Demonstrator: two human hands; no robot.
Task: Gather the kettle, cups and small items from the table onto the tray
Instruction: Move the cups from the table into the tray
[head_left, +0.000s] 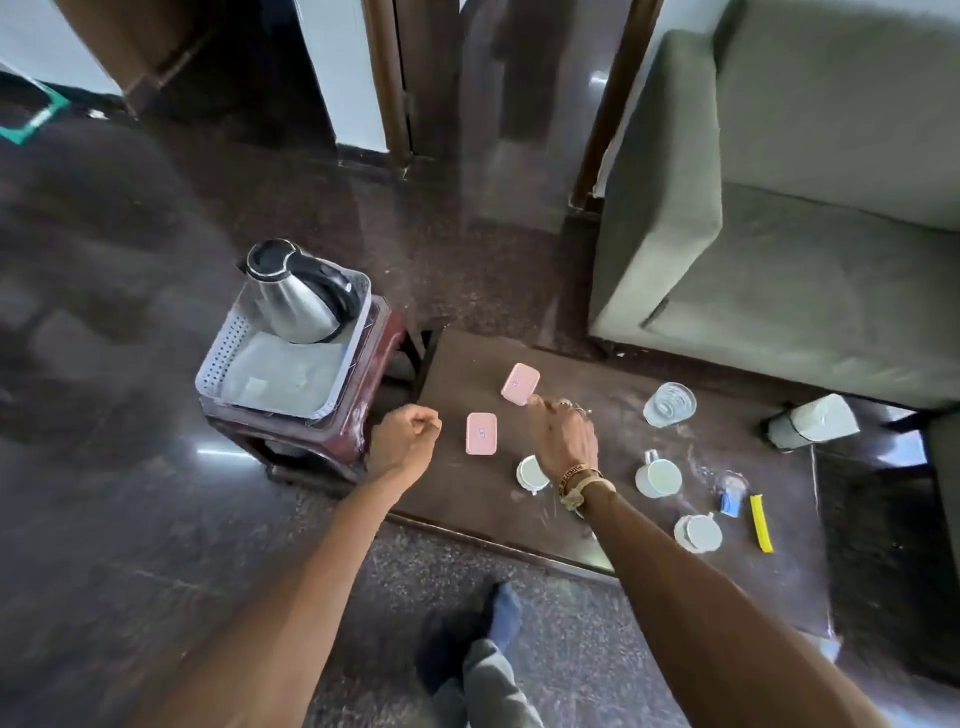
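- Dark wood table (597, 374) on a polished floor (467, 260), beside a grey-green sofa (779, 234); it holds cups (658, 478) and a near pink box (481, 433).
- Kettle (296, 296) stands in the tray (223, 358) on a maroon stool (363, 410).
- Left hand (405, 431) is curled and holds nothing; right hand (563, 436) has its fingers stretched out, touching the far pink box (520, 383).

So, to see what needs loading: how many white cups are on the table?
3. The left cup is partly hidden by the right hand; the middle cup stands right of it; the near cup is by the yellow strip. None seems fully hidden.
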